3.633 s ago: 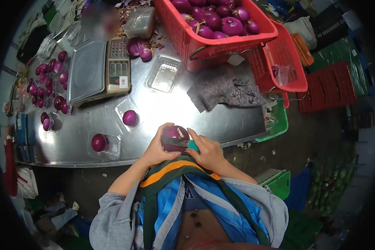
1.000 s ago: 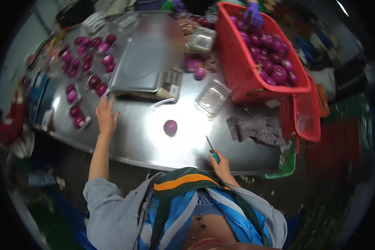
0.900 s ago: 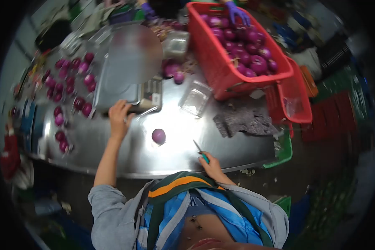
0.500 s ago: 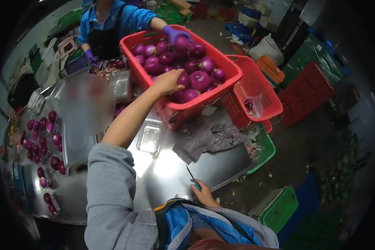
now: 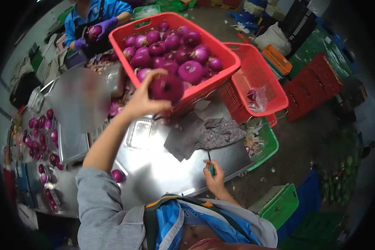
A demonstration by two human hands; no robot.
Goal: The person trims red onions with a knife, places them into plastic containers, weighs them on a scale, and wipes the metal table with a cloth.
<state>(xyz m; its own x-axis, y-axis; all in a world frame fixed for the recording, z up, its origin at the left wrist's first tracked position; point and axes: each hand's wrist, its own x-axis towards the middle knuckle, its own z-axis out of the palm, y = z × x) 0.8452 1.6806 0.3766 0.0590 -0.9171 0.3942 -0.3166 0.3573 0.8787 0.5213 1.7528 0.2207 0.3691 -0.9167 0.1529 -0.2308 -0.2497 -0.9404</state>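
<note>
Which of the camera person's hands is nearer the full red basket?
Left. The left hand holds an onion by the basket; the right hand is farther back, with a knife.

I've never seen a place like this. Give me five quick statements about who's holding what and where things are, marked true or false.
1. The left hand holds an onion. True.
2. The right hand holds a spoon. False: it holds a green-handled knife.
3. The big red basket is empty. False: it is filled with onions.
4. A grey cloth lies on the metal table. True.
5. Another person wears purple gloves. True.
</note>
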